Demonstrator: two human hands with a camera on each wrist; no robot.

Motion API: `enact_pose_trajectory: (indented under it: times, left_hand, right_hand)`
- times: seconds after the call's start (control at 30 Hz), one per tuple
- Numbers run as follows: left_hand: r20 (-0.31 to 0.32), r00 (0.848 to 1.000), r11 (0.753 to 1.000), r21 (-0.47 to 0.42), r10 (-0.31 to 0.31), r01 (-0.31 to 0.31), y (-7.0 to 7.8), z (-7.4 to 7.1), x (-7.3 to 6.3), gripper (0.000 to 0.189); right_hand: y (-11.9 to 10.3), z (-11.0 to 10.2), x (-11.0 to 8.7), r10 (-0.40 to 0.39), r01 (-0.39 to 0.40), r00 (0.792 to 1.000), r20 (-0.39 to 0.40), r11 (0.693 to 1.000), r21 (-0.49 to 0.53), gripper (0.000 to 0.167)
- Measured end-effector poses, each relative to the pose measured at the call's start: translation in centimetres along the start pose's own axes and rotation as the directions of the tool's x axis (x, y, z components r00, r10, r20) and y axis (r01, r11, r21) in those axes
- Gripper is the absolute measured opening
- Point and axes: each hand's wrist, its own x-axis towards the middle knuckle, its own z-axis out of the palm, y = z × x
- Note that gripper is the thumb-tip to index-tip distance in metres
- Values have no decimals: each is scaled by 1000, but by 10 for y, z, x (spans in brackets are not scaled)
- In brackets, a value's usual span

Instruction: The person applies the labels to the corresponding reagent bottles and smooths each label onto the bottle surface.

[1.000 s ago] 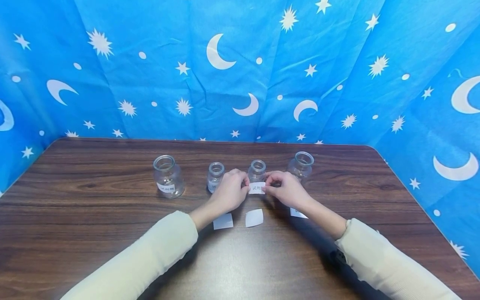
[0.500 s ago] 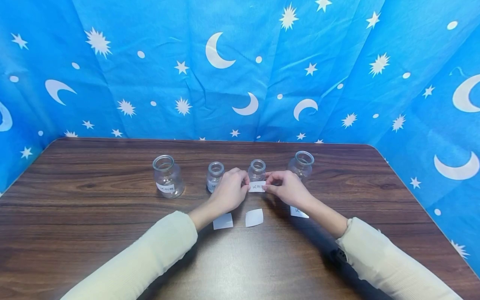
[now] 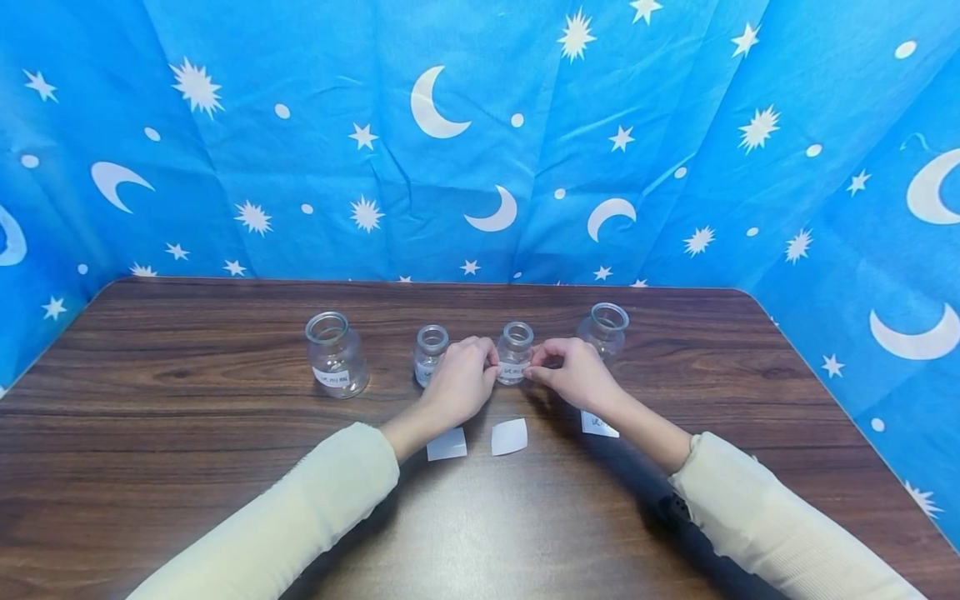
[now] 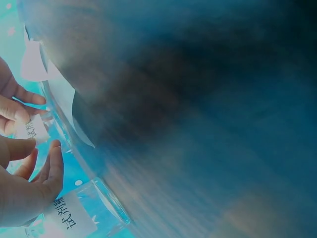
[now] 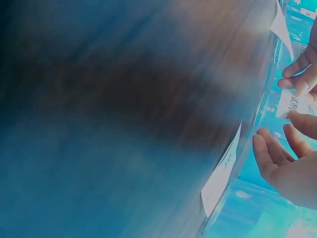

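In the head view a small clear glass jar stands between my two hands. A white label with handwritten characters lies across the front of this jar. My left hand holds the label's left end between thumb and fingers. At the opposite end, my right hand pinches it the same way. Both wrist views show the label stretched between the two thumbs. The label's extreme ends are hidden by the fingertips.
Left of my hands stand another small jar and a large jar, both labelled. A large jar stands behind my right hand. Two white paper pieces and a written label lie on the wooden table.
The label has moved slightly up and back against the small jar, whose lower part now shows below it. Both hands keep hold of its ends and barely shift.
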Motion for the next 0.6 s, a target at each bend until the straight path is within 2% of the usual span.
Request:
enact_pose_trajectory:
  times: [0.17,0.43,0.6]
  left_hand:
    - [8,1000,1000,-16,-22,22,0,1,0,9]
    - [32,997,994,-81,-64,67,1,0,-1,26]
    - [31,997,992,-102,-67,70,0,0,0,26]
  right_hand:
    - [2,0,-1,-5,5,1000,1,1000,19,8]
    - [3,-3,-1,16,-18,999,29,998,54,6]
    - [5,-5,-1,34,-39,998,47,992,120,14]
